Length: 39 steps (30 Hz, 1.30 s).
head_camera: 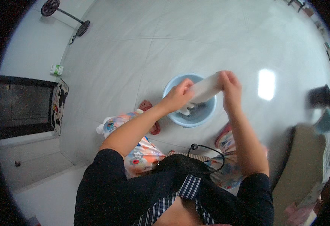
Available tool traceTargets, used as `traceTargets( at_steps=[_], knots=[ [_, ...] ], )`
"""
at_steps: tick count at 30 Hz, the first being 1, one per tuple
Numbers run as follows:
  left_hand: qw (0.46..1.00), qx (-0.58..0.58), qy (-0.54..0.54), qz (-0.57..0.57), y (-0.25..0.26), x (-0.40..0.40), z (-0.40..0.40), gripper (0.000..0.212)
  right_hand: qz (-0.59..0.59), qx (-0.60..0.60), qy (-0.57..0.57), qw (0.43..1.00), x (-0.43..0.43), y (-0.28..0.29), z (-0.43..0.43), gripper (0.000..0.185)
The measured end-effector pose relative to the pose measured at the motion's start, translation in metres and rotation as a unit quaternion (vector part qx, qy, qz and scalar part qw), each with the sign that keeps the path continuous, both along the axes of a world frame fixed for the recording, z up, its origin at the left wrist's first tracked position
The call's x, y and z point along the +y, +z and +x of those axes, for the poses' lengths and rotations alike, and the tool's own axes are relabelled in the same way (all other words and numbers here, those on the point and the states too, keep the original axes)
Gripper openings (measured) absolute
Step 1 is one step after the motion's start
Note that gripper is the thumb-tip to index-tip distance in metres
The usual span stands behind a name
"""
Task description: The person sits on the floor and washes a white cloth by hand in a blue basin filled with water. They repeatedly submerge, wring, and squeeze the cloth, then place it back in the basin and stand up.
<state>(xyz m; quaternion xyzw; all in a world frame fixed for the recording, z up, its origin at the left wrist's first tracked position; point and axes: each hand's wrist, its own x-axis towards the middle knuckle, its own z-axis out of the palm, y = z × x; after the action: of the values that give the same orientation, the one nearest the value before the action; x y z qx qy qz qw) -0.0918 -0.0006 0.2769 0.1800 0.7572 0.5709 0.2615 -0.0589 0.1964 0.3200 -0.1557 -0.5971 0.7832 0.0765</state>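
Observation:
A pale cloth (205,89) is stretched between my two hands above a light-blue plastic basin (201,121). My left hand (180,93) grips its near-left end, over the basin's left side. At the upper right end, my right hand (230,82) holds the cloth just past the basin's rim. The cloth is blurred, so its exact kind cannot be told. Below it, a bunched white piece of fabric (185,109) lies inside the basin. Part of the basin's inside is hidden by the cloth and my left hand.
The basin stands on a glossy tiled floor (119,65) between my feet in red sandals (155,128). A white bottle (106,126) is beside my left leg. A black standing fan (83,28) and a doormat (59,107) lie left; a dark bin (321,96) stands right.

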Motion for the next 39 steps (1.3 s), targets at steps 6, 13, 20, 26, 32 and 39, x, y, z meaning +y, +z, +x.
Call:
traceTargets(
  at_steps=[6,13,20,26,32,39],
  knots=[
    [0.977,0.193,0.057,-0.072,0.059,0.0,0.002,0.03,0.002,-0.028,-0.005,1.0,0.002,0.007,-0.002,0.02],
    [0.947,0.307,0.033,-0.093,0.057,-0.008,-0.004,0.024,0.026,-0.018,0.012,0.999,-0.002,0.002,-0.003,0.021],
    [0.968,0.232,0.041,-0.09,0.051,-0.011,-0.004,0.018,0.021,-0.037,0.029,0.999,-0.006,-0.008,-0.007,0.022],
    [0.972,0.23,0.041,-0.037,0.043,-0.01,-0.005,0.014,0.019,-0.082,0.037,0.996,-0.011,-0.007,-0.009,0.021],
    [0.992,0.092,0.09,0.01,0.062,-0.01,-0.004,0.008,-0.012,-0.095,0.057,0.994,-0.015,-0.005,-0.009,0.02],
    [0.996,0.006,0.069,0.061,0.058,-0.014,-0.011,0.01,-0.04,-0.072,0.072,0.994,-0.012,-0.008,-0.011,0.019]
  ],
)
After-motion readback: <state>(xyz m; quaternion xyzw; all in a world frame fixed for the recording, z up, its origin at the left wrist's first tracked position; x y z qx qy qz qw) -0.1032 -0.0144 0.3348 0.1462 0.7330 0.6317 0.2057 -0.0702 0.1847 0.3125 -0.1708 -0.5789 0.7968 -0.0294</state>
